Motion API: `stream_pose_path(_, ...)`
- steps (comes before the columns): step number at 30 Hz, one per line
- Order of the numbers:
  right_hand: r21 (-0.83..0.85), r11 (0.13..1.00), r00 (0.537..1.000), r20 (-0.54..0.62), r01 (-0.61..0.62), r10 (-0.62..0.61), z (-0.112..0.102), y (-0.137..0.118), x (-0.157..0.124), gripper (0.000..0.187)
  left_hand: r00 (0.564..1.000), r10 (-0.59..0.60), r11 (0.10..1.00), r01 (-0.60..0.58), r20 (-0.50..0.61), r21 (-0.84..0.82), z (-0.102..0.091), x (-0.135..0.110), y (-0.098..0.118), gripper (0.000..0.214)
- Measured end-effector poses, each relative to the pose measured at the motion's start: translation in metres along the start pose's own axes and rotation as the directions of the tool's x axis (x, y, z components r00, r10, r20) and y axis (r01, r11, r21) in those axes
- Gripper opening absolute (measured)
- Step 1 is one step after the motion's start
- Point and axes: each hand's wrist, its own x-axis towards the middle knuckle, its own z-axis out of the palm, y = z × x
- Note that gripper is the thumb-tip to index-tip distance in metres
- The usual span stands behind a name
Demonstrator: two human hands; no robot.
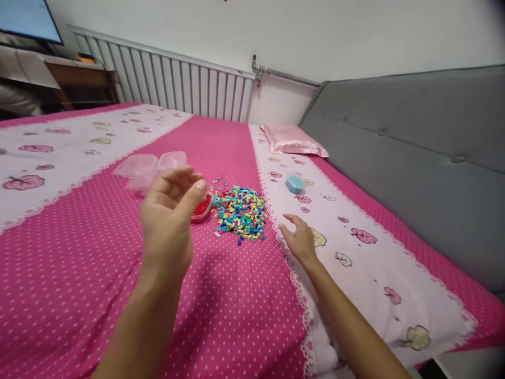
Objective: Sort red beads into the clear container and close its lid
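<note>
Bead pile [240, 213] on pink bed [79, 284], just ahead of both hands, between them.
Left hand [169, 216] raised above bed, fingers curled loosely, thumb near fingertips; can't tell if it pinches anything. Red-bead container [202, 207] partly hidden behind its fingers, touching pile's left edge; clear empty containers [152, 167] beyond left hand. Right hand [300, 239] low over white strip w/ lace edge, fingers spread, grasping nothing, near pile's right side. Small blue tub [295, 183] further out from right hand, apart from pile. Pink pillow [292, 140] far beyond.
</note>
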Motion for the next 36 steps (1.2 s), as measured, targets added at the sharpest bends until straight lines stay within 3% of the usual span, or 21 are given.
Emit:
stream_pose_path(2, 0.125, 0.992, 0.993, 0.12, -0.005, -0.01, 0.01, -0.025, 0.03, 0.033, 0.999, -0.034, 0.991, 0.031, 0.024, 0.133, -0.003, 0.01, -0.028, 0.018)
stream_pose_path(4, 0.115, 0.993, 0.98, 0.201, -0.025, 0.001, 0.022, -0.047, 0.061, 0.03, 0.987, -0.16, 0.978, 0.155, 0.026, 0.141, -0.014, 0.021, -0.063, 0.015)
stream_pose_path(7, 0.039, 0.999, 0.988, 0.155, 0.003, -0.009, 0.041, -0.064, 0.097, 0.026, 0.974, -0.226, 0.973, 0.226, -0.002, 0.056, -0.038, 0.029, -0.11, 0.014)
stream_pose_path(9, 0.003, 1.0, 0.991, 0.137, -0.004, 0.003, 0.053, -0.064, 0.112, 0.029, 0.934, -0.357, 0.934, 0.357, -0.006, -0.009, -0.051, 0.029, -0.126, 0.013)
stream_pose_path(15, 0.013, 0.996, 0.975, 0.208, -0.087, 0.083, 0.089, -0.031, 0.112, 0.033, 0.852, -0.524, 0.834, 0.515, 0.006, -0.198, -0.061, 0.033, -0.121, 0.028)
stream_pose_path(19, 0.122, 0.989, 0.959, 0.278, -0.087, 0.05, 0.098, -0.018, 0.108, 0.036, 0.818, -0.576, 0.79, 0.561, 0.013, -0.247, -0.061, 0.037, -0.118, 0.033)
stream_pose_path(25, 0.043, 0.999, 0.952, 0.307, 0.0, -0.013, 0.099, -0.02, 0.11, 0.029, 0.815, -0.579, 0.779, 0.554, 0.0, -0.293, -0.062, 0.035, -0.119, 0.036)
stream_pose_path(29, 0.016, 1.0, 0.959, 0.284, -0.008, 0.003, 0.1, -0.019, 0.108, 0.02, 0.823, -0.568, 0.779, 0.538, 0.0, -0.321, -0.062, 0.034, -0.118, 0.039)
stream_pose_path(33, 0.018, 0.999, 0.985, 0.171, -0.037, 0.034, 0.086, -0.022, 0.111, 0.018, 0.822, -0.57, 0.771, 0.536, 0.003, -0.345, -0.064, 0.033, -0.118, 0.044)
stream_pose_path(36, 0.158, 0.987, 0.996, 0.084, -0.023, 0.009, 0.066, -0.035, 0.112, 0.017, 0.827, -0.562, 0.767, 0.531, 0.021, -0.361, -0.065, 0.032, -0.119, 0.05)
